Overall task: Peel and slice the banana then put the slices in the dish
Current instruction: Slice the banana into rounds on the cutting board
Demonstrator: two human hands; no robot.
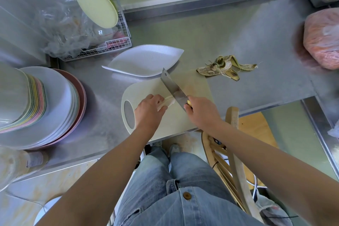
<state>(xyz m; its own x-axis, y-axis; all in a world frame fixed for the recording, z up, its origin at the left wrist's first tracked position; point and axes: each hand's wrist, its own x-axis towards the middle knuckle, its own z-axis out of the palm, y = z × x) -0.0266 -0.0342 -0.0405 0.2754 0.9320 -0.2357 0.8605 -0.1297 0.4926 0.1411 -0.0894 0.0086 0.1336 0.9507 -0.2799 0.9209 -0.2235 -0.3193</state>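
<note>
Banana (167,102) lies on the board (194,86), left hand (148,111) curled round it. Right hand (201,111) grips the cleaver (172,88), blade at the banana's three o'clock end.

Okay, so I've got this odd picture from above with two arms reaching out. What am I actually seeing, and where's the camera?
There is no machine here. It is one picture from a wide-angle camera worn on a person's head, looking down at their own bare hands. The left hand holds a peeled banana on a pale cutting board. The right hand grips a cleaver, its blade against the banana. On the steel counter are an empty white dish beyond the board, the peel to the right, and stacked plates to the left.
</note>
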